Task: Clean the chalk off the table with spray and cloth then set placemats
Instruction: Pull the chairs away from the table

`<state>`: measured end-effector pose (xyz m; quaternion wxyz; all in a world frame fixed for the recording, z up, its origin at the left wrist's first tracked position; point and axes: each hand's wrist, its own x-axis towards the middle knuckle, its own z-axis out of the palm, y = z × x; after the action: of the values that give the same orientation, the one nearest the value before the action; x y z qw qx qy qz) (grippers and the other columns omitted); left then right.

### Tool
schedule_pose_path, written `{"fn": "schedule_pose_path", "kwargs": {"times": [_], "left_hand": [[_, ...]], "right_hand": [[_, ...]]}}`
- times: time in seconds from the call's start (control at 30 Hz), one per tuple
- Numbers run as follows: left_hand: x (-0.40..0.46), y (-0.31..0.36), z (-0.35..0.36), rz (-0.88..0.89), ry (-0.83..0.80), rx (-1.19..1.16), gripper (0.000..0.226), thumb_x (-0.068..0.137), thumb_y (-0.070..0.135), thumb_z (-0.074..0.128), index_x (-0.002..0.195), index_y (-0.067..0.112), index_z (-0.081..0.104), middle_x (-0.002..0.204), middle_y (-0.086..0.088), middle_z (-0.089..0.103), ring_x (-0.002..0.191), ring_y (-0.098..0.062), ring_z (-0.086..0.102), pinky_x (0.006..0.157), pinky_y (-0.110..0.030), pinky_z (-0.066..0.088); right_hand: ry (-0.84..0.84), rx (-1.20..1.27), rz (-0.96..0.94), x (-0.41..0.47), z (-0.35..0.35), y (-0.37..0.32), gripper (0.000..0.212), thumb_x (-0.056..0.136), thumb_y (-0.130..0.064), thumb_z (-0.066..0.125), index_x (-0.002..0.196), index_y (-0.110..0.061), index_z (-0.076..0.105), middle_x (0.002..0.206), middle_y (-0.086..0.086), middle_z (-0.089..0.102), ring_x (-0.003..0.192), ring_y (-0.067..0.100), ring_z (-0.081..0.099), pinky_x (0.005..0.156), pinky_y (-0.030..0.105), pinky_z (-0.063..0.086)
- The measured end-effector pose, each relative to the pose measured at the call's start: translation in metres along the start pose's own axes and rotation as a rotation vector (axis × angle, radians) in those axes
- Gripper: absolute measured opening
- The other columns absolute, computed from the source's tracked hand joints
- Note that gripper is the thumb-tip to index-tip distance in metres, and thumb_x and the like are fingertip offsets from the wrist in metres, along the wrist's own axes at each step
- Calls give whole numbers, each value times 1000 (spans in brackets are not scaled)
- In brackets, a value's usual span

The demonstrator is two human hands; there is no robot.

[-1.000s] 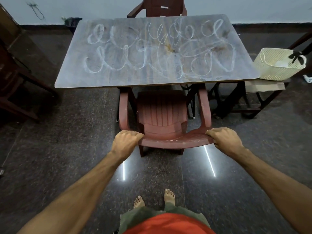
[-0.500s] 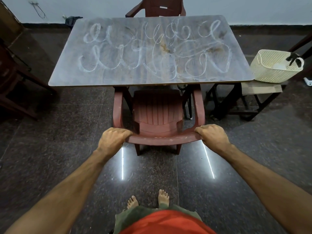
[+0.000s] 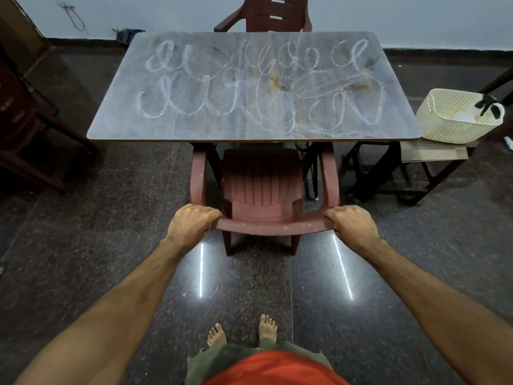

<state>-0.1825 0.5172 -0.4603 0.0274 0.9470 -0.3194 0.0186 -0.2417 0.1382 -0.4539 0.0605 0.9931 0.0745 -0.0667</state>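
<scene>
Both hands (image 3: 273,227) gripping ribbed plastic chair (image 3: 262,187) (curved back)

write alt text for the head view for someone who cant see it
A person's left hand and right hand grip the top of a red plastic chair's backrest, tucked partly under a grey table covered in looping chalk scribbles. A cream basket stands to the table's right.

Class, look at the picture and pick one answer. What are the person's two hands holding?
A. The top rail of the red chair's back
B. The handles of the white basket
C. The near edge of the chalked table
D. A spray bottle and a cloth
A: the left hand and right hand each curl over an end of the top rail of the red chair, which stands partly under the table.
</scene>
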Motion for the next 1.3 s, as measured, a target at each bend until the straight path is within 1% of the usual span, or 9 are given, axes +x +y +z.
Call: {"fn": "schedule_pose_path", "kwargs": {"times": [0.17, 0.43, 0.67, 0.83, 0.93, 1.07, 1.13, 1.27, 1.3], "left_hand": [[-3, -3, 5, -23, 9, -11, 35, 68, -4, 69, 94, 19, 71, 84, 4, 73, 76, -20, 71, 69, -38, 56], [-5, 0, 4, -25, 24, -37, 37, 60, -6, 73, 87, 19, 71, 78, 4, 72, 73, -19, 70, 68, -35, 54], [0, -5, 9, -19, 8, -26, 32, 67, -4, 69, 89, 20, 70, 80, 4, 71, 75, -20, 70, 70, -38, 54], [1, -7, 11, -23, 4, -9, 31, 68, -3, 70, 91, 19, 70, 81, 3, 72, 76, -21, 70, 70, -39, 54], [1, -8, 12, -37, -26, 8, 34, 68, -3, 70, 93, 20, 70, 84, 4, 72, 79, -21, 70, 72, -40, 54], [2, -5, 8, -67, -72, 25, 36, 68, -5, 68, 93, 21, 68, 84, 5, 71, 81, -21, 69, 76, -40, 53], [3, -2, 6, -101, -90, 10, 38, 71, -4, 65, 99, 23, 67, 90, 6, 70, 88, -20, 68, 82, -39, 50], [4, 8, 0, -126, -92, -16, 50, 78, 7, 66, 125, 23, 60, 117, 7, 67, 110, -18, 62, 96, -38, 45], [5, 9, 0, -129, -96, -12, 51, 79, 9, 67, 127, 23, 59, 121, 7, 65, 113, -18, 61, 98, -38, 44]], "right_hand": [[13, -3, 15, -2, 3, -2, 10, 86, -16, 64, 92, -24, 67, 87, -7, 70, 83, 18, 68, 74, 31, 51], [16, -19, 37, -7, 5, -5, 9, 80, -18, 71, 81, -26, 67, 76, -8, 68, 73, 16, 67, 64, 28, 49], [11, -9, 50, -1, 4, -3, 7, 83, -20, 70, 87, -26, 68, 81, -7, 70, 78, 16, 68, 70, 30, 52], [-4, -12, 44, 0, 0, -4, 17, 85, -12, 63, 96, -24, 69, 90, -5, 72, 87, 19, 69, 77, 31, 51], [-9, -18, 46, 0, -1, -4, 19, 85, -10, 60, 97, -22, 69, 92, -4, 72, 88, 20, 68, 77, 31, 50], [-1, -5, 29, 0, -1, -4, 15, 87, -14, 62, 98, -22, 69, 91, -4, 72, 86, 20, 68, 79, 33, 52], [-7, 13, 0, 0, -1, -3, 15, 86, -17, 65, 100, -22, 69, 91, -4, 71, 85, 18, 68, 80, 32, 52], [-20, 46, -67, 3, -4, -4, 24, 86, -37, 68, 107, -26, 66, 96, -8, 71, 87, 14, 68, 86, 34, 53], [-20, 43, -68, 3, -4, -5, 24, 87, -38, 66, 108, -27, 66, 97, -9, 71, 87, 14, 68, 86, 34, 53]]}}
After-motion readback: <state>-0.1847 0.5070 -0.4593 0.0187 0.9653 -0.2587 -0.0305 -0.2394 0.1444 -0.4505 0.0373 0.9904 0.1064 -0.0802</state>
